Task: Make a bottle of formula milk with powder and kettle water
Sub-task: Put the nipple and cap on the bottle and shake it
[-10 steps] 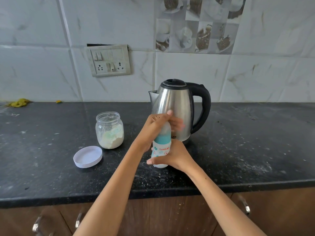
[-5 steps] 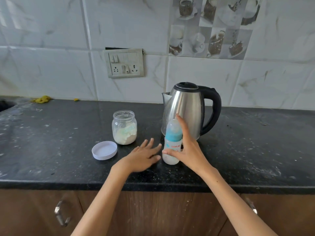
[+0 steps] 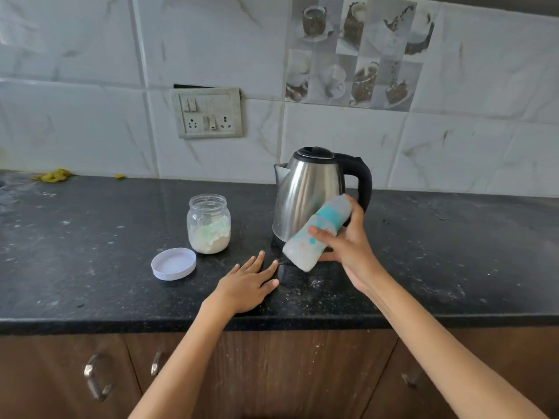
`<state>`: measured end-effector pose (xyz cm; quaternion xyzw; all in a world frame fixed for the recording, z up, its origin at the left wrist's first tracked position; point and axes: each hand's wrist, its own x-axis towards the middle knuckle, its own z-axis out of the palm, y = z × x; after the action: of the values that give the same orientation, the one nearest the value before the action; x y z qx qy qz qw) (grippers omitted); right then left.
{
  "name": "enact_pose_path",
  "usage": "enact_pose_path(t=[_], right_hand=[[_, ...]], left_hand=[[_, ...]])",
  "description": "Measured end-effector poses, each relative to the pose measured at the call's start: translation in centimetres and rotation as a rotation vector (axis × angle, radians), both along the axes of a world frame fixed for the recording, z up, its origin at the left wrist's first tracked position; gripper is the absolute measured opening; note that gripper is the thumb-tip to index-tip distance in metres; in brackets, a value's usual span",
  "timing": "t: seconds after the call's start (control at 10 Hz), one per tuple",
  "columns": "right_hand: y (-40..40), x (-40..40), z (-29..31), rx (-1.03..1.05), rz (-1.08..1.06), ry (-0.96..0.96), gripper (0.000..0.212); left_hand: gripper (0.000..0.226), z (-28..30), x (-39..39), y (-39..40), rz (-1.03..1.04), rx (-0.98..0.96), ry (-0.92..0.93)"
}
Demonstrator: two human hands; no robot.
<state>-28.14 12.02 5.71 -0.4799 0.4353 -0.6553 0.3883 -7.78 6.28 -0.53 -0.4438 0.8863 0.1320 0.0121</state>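
Note:
My right hand [image 3: 348, 246] grips a capped baby bottle [image 3: 314, 234] with a teal collar. The bottle is lifted off the counter and tilted, cap up to the right, and looks blurred; it holds white liquid. It hangs just in front of the steel kettle [image 3: 308, 192] with a black handle. My left hand [image 3: 248, 282] rests flat on the black counter [image 3: 90, 267], fingers spread, holding nothing. An open glass jar [image 3: 208, 223] of white powder stands left of the kettle, its white lid [image 3: 173, 264] lying upturned in front of it.
A switch and socket plate [image 3: 208, 116] sits on the tiled wall behind. Yellow scraps [image 3: 54, 176] lie at the counter's far left. Powder specks dust the counter. Wooden cabinet doors with metal handles [image 3: 93, 376] are below the front edge.
My left hand let go of the bottle's top and dropped flat onto the counter. My right hand then lifted the standing bottle and tipped it sideways.

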Motion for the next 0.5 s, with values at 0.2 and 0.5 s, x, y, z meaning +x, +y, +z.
enact_pose_path(t=[0.2,0.5], right_hand=[[-0.02,-0.26,0.03,-0.027,-0.078,0.128,0.088],[0.00,-0.22,-0.66,-0.073,-0.185,0.105,0.089]], left_hand=[[0.052,-0.28,-0.10,0.13,0.020,-0.008,0.019],[0.052,0.12,-0.14,-0.02,0.019,0.012,0.010]])
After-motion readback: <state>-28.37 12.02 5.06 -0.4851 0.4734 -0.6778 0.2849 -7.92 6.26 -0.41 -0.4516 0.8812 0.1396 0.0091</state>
